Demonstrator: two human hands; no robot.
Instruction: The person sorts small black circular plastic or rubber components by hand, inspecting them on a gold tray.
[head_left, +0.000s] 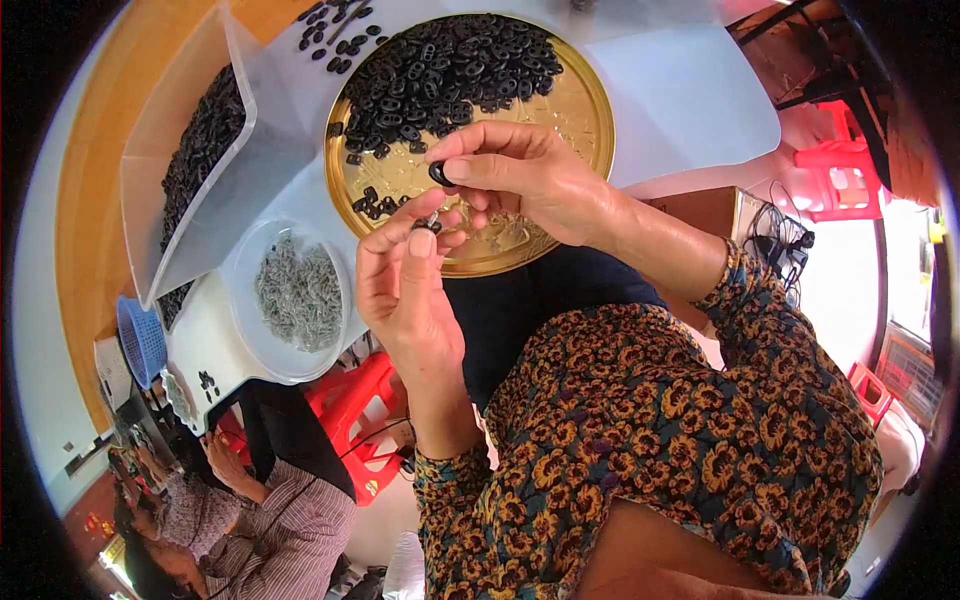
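Right hand pinches a black oval piece over the gold tray, left hand pinches a small dark part; both probably light, stiff, slick, so grip opposite edges, thumb against fingertip.

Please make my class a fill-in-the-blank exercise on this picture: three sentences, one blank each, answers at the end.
1. The right hand pinches a black piece between its forefinger and ____.
2. The round tray under the heap of black pieces is ____ in colour.
3. In the picture, the blue basket is to the ____ of the tray.

Answers: thumb; gold; left
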